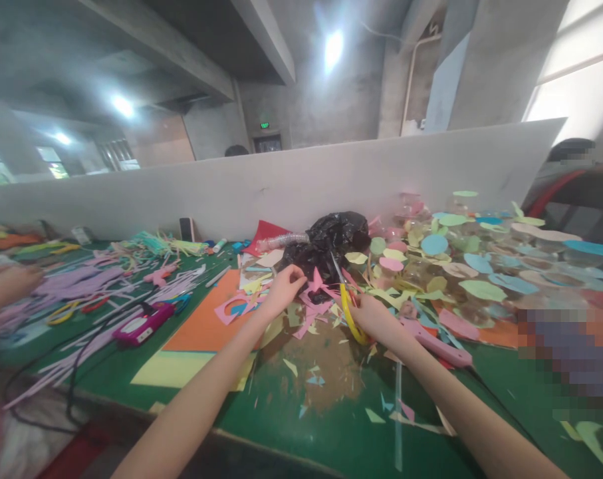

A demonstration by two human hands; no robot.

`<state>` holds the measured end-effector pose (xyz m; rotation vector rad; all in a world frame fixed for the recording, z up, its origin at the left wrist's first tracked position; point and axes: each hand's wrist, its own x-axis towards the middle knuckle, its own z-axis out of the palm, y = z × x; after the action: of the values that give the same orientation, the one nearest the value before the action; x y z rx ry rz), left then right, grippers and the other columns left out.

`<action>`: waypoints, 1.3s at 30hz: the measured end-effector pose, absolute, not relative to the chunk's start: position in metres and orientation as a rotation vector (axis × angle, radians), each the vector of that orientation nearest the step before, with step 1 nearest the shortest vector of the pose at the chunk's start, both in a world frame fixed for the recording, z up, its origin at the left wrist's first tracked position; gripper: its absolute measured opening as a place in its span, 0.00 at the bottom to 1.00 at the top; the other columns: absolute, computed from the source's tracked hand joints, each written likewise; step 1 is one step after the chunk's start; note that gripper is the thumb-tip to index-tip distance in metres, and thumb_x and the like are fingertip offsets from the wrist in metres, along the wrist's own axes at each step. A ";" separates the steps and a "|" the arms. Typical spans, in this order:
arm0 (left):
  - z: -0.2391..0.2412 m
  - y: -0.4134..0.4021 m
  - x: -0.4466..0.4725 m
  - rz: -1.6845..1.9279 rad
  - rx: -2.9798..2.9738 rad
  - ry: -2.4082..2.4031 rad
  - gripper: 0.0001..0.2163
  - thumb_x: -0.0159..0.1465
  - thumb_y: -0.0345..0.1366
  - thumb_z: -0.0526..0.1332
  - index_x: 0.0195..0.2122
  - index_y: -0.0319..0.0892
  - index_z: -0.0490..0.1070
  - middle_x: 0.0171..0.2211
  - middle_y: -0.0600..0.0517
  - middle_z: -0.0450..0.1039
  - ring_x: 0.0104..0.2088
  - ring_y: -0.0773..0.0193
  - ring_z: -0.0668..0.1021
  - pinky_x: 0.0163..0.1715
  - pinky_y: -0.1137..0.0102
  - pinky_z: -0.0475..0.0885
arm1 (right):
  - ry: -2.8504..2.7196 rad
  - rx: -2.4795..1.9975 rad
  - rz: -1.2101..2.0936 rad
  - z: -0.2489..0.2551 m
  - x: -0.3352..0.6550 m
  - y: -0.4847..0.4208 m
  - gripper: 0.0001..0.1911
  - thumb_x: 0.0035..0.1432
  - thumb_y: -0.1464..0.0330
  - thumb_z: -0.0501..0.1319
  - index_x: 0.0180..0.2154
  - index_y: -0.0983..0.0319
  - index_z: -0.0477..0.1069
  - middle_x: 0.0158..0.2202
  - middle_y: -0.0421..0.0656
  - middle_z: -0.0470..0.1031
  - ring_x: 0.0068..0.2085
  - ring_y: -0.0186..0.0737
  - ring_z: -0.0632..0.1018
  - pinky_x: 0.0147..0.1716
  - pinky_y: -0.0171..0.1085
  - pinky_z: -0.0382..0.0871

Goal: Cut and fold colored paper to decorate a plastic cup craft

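Two hands, left hand (pixel 284 287) pinching one pink paper piece (pixel 315 281), right hand (pixel 375 318) gripping one pair of yellow scissors (pixel 348 313)

— What lies before you on the table (pixel 331 426)?

— Your left hand (pixel 281 293) and right hand (pixel 375 318) meet over a heap of paper scraps (pixel 316 313), scissors (pixel 348 309) between them.

— And around that?

— A bag (pixel 331 239) sits behind the heap; paper discs (pixel 455 266) spread to your right, paper sheets (pixel 201 326) and a glue gun (pixel 141 326) to your left. A partition (pixel 301 179) runs behind everything.
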<state>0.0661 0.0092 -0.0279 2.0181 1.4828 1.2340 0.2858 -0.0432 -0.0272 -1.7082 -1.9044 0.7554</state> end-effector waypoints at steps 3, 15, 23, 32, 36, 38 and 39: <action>-0.028 0.003 0.068 1.249 2.039 1.495 0.03 0.60 0.35 0.57 0.31 0.42 0.66 0.30 0.54 0.70 0.32 0.64 0.73 0.35 0.70 0.66 | -1.966 -1.802 0.622 -0.032 0.287 -0.041 0.15 0.61 0.61 0.53 0.34 0.65 0.71 0.30 0.50 0.76 0.29 0.41 0.76 0.28 0.34 0.61; -0.051 0.011 0.092 1.104 2.218 1.656 0.11 0.56 0.44 0.64 0.32 0.42 0.76 0.37 0.45 0.72 0.43 0.52 0.68 0.47 0.60 0.62 | -2.114 -1.942 0.335 -0.027 0.288 -0.051 0.14 0.59 0.62 0.56 0.40 0.66 0.73 0.35 0.55 0.79 0.39 0.51 0.80 0.35 0.39 0.65; -0.040 0.007 0.094 1.163 2.198 1.571 0.07 0.62 0.35 0.56 0.27 0.42 0.68 0.28 0.52 0.70 0.33 0.61 0.70 0.38 0.67 0.62 | -2.167 -1.950 0.285 -0.030 0.289 -0.048 0.15 0.60 0.61 0.55 0.39 0.64 0.75 0.37 0.54 0.79 0.40 0.51 0.80 0.36 0.40 0.66; -0.039 -0.007 0.091 1.313 2.075 1.448 0.06 0.66 0.39 0.52 0.34 0.44 0.64 0.30 0.55 0.68 0.32 0.65 0.70 0.34 0.70 0.62 | -2.185 -1.957 0.125 -0.041 0.288 -0.049 0.20 0.65 0.61 0.51 0.38 0.69 0.76 0.37 0.58 0.78 0.41 0.55 0.80 0.39 0.45 0.67; -0.039 -0.009 0.094 1.324 2.014 1.409 0.07 0.65 0.39 0.54 0.33 0.43 0.65 0.30 0.55 0.70 0.31 0.65 0.72 0.33 0.71 0.64 | -2.146 -1.891 -0.023 -0.036 0.286 -0.049 0.19 0.65 0.64 0.51 0.46 0.73 0.71 0.44 0.62 0.74 0.46 0.56 0.77 0.41 0.43 0.67; -0.038 -0.012 0.096 1.321 1.981 1.388 0.07 0.65 0.40 0.55 0.33 0.43 0.66 0.29 0.55 0.71 0.30 0.65 0.73 0.32 0.71 0.65 | -2.131 -1.829 -0.089 -0.031 0.285 -0.049 0.20 0.66 0.64 0.51 0.51 0.72 0.67 0.48 0.62 0.71 0.49 0.55 0.74 0.44 0.43 0.65; -0.037 -0.013 0.096 1.318 1.965 1.378 0.08 0.65 0.41 0.55 0.33 0.43 0.66 0.29 0.55 0.71 0.30 0.65 0.73 0.32 0.71 0.65 | -2.125 -1.774 -0.128 -0.030 0.283 -0.049 0.22 0.66 0.63 0.51 0.53 0.71 0.65 0.49 0.61 0.70 0.51 0.55 0.73 0.46 0.43 0.64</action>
<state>0.0964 -0.0127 -0.0375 1.9650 1.3776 1.3182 0.2833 -0.0490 -0.0298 -1.7738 -2.1247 -0.1279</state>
